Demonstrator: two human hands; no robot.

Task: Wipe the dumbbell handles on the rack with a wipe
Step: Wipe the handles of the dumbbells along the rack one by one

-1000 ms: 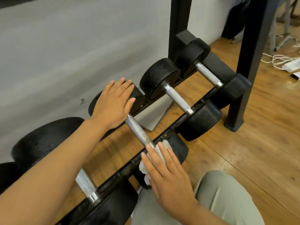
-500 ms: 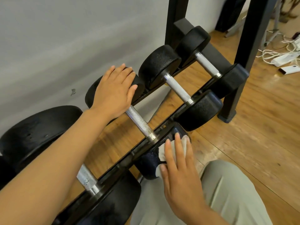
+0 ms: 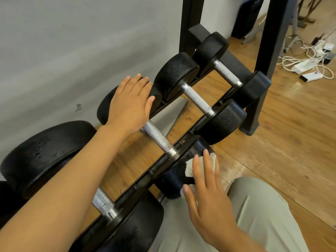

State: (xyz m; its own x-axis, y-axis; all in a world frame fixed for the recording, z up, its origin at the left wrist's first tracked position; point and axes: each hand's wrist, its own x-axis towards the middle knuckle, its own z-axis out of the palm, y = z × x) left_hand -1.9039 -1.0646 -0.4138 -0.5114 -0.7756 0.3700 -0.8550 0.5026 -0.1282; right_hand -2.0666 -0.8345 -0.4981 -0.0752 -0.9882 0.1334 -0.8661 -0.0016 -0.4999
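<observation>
Left hand (image 3: 130, 104): lies flat, fingers straight, on the far black end of one dumbbell (image 3: 160, 140). It grips nothing.
Right hand (image 3: 207, 193): fingers straight, pressing a white wipe (image 3: 190, 170) on the near black end of that same dumbbell (part of the wipe is hidden under the palm).
Handle (image 3: 159, 139): shiny and bumpy, bare, between the two hands. The wipe is not on it.
Rack (image 3: 272, 42): black metal with tall posts. Its rails run under both hands.
Other dumbbells: two smaller ones (image 3: 198, 99) past the left hand's fingertips, and a bigger one (image 3: 103, 202) under the left forearm.
Wall (image 3: 72, 42): plain grey, just beyond the left hand, with a small dark mark.
Floor (image 3: 281, 142): brown wood planks, out past the right hand and under the rack.
Cables (image 3: 309, 60): white cords and a power strip on the floor, far beyond the right hand, past the rack post.
Leg (image 3: 263, 215): light grey trousers, beside the right wrist.
</observation>
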